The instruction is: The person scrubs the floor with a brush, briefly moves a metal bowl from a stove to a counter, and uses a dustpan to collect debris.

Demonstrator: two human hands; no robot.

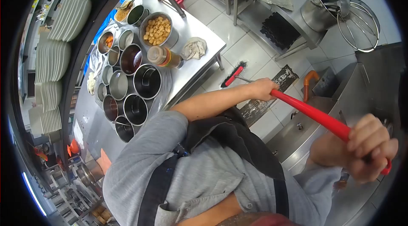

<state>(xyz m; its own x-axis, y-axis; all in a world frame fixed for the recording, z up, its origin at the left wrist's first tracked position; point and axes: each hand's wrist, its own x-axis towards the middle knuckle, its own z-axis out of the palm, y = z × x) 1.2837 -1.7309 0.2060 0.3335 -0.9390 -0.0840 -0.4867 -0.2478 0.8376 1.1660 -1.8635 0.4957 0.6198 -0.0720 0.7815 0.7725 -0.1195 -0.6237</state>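
I hold a broom by its red handle (314, 115) with both hands. My left hand (264, 88) grips the handle low down, arm stretched out over the tiled floor. Close to the camera at the right, my right hand (370, 151) is closed around the handle's upper end. The broom's red and black brush head (234, 74) rests on the white floor tiles beside the leg of a steel table (204, 62). My grey shirt and dark apron fill the bottom of the view.
The steel table carries several metal pots, a bowl of fried pieces (157, 29), a jar (163, 56) and a cloth (194, 48). Stacked plates (70, 15) line the left shelf. A big steel kettle (325, 1) and wire rack (359, 24) stand far right. A steel counter (297, 139) lies under the handle.
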